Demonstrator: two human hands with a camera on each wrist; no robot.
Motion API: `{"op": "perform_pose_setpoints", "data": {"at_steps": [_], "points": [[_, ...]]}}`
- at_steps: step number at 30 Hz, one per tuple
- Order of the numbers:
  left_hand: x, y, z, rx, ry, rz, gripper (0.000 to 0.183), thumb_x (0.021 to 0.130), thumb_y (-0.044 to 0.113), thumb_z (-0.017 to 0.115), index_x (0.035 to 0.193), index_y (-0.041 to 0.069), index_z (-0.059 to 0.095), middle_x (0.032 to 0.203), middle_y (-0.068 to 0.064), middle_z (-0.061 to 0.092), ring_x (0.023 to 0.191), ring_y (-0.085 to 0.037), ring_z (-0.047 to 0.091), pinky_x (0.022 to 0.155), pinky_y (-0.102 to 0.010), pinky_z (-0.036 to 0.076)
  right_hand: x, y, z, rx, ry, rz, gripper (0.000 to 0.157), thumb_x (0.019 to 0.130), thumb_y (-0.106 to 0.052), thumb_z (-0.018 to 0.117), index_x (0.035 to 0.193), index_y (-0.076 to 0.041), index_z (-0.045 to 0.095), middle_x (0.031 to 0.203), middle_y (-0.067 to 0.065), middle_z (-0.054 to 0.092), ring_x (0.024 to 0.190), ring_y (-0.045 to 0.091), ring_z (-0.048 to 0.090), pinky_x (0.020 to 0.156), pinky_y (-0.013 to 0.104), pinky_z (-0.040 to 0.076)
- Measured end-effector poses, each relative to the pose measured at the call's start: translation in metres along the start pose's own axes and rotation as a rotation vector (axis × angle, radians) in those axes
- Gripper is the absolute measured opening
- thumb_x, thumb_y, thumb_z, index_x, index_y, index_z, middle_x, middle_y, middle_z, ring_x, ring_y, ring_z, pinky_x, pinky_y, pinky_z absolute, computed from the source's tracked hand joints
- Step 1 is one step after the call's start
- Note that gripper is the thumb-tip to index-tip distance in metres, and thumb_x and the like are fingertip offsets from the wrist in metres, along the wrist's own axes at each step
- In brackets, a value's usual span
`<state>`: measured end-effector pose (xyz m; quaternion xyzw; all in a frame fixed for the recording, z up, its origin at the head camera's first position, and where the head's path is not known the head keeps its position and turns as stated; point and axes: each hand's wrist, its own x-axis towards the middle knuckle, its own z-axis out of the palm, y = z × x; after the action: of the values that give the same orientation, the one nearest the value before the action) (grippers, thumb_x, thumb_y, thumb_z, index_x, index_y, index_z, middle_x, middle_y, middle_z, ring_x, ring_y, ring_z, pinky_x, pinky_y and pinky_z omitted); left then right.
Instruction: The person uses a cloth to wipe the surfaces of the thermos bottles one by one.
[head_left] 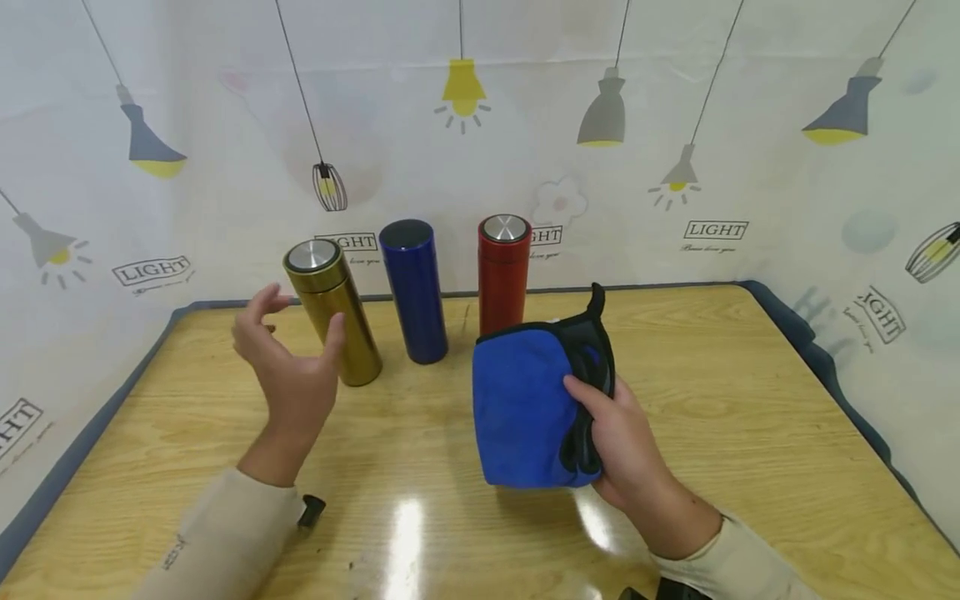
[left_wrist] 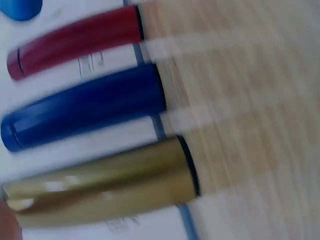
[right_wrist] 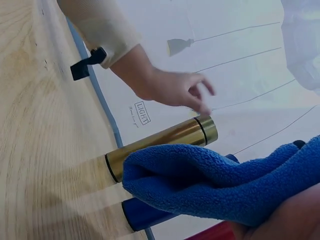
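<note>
My right hand (head_left: pixel 630 446) grips a folded blue cloth (head_left: pixel 521 408) with black edging, the thumb lying over its front. In the right wrist view the cloth (right_wrist: pixel 200 175) looks fleecy. My left hand (head_left: pixel 296 375) is raised beside the gold thermos flask (head_left: pixel 341 321), its fingers and thumb spread apart and holding nothing. That flask stands upright under a silver-topped lid. To its right stand a blue flask (head_left: pixel 415 292) with a dark top and a red flask (head_left: pixel 504 275) with a silver top. The cloth hides the red flask's lower part.
The flasks stand toward the back of a wood-grain table (head_left: pixel 420 517). Behind them hangs a pale curtain (head_left: pixel 420 167) printed with lamps, and its dark blue border (head_left: pixel 813 354) runs along the table's edges. A black strap piece (head_left: pixel 311 510) sticks out at the left sleeve.
</note>
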<state>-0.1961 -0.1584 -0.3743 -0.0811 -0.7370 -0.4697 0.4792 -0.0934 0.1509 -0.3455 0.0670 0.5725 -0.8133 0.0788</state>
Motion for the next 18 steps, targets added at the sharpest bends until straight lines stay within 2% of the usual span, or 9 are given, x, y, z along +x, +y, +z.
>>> {"op": "perform_pose_setpoints", "data": {"at_steps": [1, 3, 5, 6, 8, 11, 14, 18], "points": [[-0.004, 0.006, 0.002, -0.034, 0.011, 0.073, 0.062, 0.080, 0.026, 0.077, 0.130, 0.002, 0.049, 0.116, -0.022, 0.053, 0.114, -0.018, 0.046, 0.096, -0.030, 0.029, 0.000, -0.001, 0.000, 0.000, 0.008, -0.008, 0.029, 0.105, -0.021, 0.048, 0.133, -0.016, 0.043, 0.113, -0.005, 0.065, 0.106, 0.013, 0.066, 0.093, 0.031, 0.056], [-0.012, 0.018, 0.008, -0.112, -0.037, 0.167, 0.060, 0.079, 0.023, 0.076, 0.125, -0.006, 0.051, 0.111, -0.026, 0.054, 0.110, -0.019, 0.048, 0.092, -0.027, 0.033, 0.000, -0.002, 0.000, 0.001, 0.021, -0.024, 0.026, 0.106, -0.021, 0.048, 0.131, -0.016, 0.044, 0.112, -0.006, 0.065, 0.105, 0.012, 0.066, 0.093, 0.030, 0.056], [-0.019, 0.030, 0.016, -0.204, -0.147, 0.152, 0.061, 0.080, 0.017, 0.076, 0.129, -0.007, 0.048, 0.114, -0.028, 0.055, 0.113, -0.020, 0.050, 0.092, -0.028, 0.038, 0.000, -0.003, -0.001, 0.006, 0.030, -0.040, 0.025, 0.106, -0.021, 0.047, 0.130, -0.015, 0.045, 0.112, -0.007, 0.066, 0.105, 0.012, 0.066, 0.093, 0.029, 0.056], [-0.022, 0.034, 0.020, -0.235, -0.205, 0.114, 0.063, 0.082, 0.014, 0.077, 0.133, -0.005, 0.046, 0.119, -0.027, 0.055, 0.116, -0.020, 0.050, 0.094, -0.029, 0.040, -0.001, -0.004, -0.001, 0.007, 0.028, -0.048, 0.025, 0.106, -0.021, 0.047, 0.130, -0.015, 0.045, 0.112, -0.007, 0.066, 0.105, 0.011, 0.066, 0.093, 0.029, 0.056], [-0.025, 0.042, 0.028, -0.256, -0.307, -0.005, 0.072, 0.084, 0.013, 0.077, 0.144, -0.001, 0.039, 0.133, -0.024, 0.051, 0.126, -0.020, 0.048, 0.101, -0.031, 0.040, -0.001, -0.004, -0.002, 0.010, 0.023, -0.057, 0.025, 0.106, -0.021, 0.047, 0.130, -0.014, 0.045, 0.113, -0.007, 0.066, 0.105, 0.011, 0.066, 0.093, 0.029, 0.056], [-0.027, 0.047, 0.041, -0.216, -0.412, -0.188, 0.085, 0.089, 0.020, 0.075, 0.156, 0.009, 0.023, 0.154, -0.013, 0.036, 0.143, -0.017, 0.034, 0.114, -0.039, 0.033, -0.001, -0.005, -0.002, 0.012, 0.017, -0.063, 0.025, 0.106, -0.021, 0.048, 0.130, -0.014, 0.045, 0.113, -0.007, 0.066, 0.105, 0.011, 0.066, 0.093, 0.029, 0.056], [-0.026, 0.046, 0.053, -0.149, -0.469, -0.331, 0.095, 0.092, 0.035, 0.072, 0.161, 0.021, 0.009, 0.164, -0.001, 0.017, 0.151, -0.014, 0.019, 0.123, -0.046, 0.023, -0.001, -0.006, -0.001, 0.016, 0.014, -0.069, 0.025, 0.106, -0.020, 0.049, 0.129, -0.014, 0.046, 0.111, -0.007, 0.066, 0.103, 0.011, 0.067, 0.092, 0.029, 0.057], [-0.024, 0.038, 0.065, -0.092, -0.498, -0.471, 0.105, 0.090, 0.046, 0.071, 0.159, 0.035, -0.006, 0.167, 0.004, 0.002, 0.155, -0.017, 0.006, 0.125, -0.053, 0.016, -0.001, -0.006, -0.002, 0.017, 0.012, -0.073, 0.024, 0.106, -0.020, 0.048, 0.128, -0.013, 0.046, 0.108, -0.007, 0.066, 0.100, 0.011, 0.067, 0.089, 0.029, 0.057]]}}
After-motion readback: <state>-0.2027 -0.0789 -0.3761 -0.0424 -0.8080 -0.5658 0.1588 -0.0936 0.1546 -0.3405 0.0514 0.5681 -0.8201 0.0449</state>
